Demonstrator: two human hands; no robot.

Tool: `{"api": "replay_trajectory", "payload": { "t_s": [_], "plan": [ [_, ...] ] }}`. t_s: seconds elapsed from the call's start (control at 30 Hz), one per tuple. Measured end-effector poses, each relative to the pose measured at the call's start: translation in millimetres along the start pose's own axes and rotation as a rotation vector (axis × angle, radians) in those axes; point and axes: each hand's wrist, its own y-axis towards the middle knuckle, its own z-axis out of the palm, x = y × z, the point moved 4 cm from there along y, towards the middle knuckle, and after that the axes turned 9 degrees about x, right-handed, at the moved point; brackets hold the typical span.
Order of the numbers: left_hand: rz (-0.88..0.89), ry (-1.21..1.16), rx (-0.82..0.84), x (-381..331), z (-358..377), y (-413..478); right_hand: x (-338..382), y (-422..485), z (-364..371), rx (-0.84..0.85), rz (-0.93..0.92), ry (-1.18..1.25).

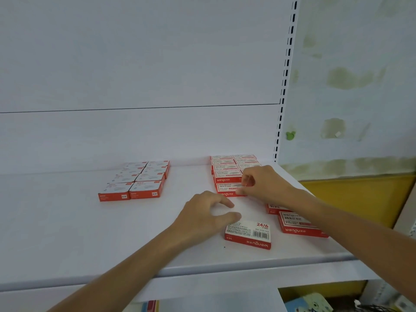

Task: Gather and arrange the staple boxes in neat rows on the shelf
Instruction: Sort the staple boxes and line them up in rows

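Red and white staple boxes lie on a white shelf [67,221]. A tidy block of them [137,181] sits at the back left. A second group in two rows [227,172] runs from the back wall toward me on the right. My right hand [261,183] pinches the front box of that group [227,189]. My left hand [207,217] hovers over the shelf with its fingers spread and curved, its thumb touching a loose box lying barcode side up [249,234]. Two more loose boxes [299,226] lie under my right forearm, partly hidden.
The shelf's rounded front edge [247,266] runs across the bottom. A slotted upright [286,70] marks the shelf's right end, with a stained wall and a yellow panel [360,197] beyond it. Colourful items [308,302] show on a lower level.
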Motion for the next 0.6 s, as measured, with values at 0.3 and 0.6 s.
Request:
{"api": "replay_trajectory", "payload": {
  "t_s": [0.3, 0.6],
  "plan": [
    [0.092, 0.086, 0.206, -10.6, 5.4, -5.0, -5.8, -1.0, 4.6, 0.022, 0.108, 0.003],
    [0.122, -0.117, -0.11, -1.3, -7.2, -3.2, 5.4, -18.0, -9.1, -0.066, -0.131, 0.089]
  ]
}}
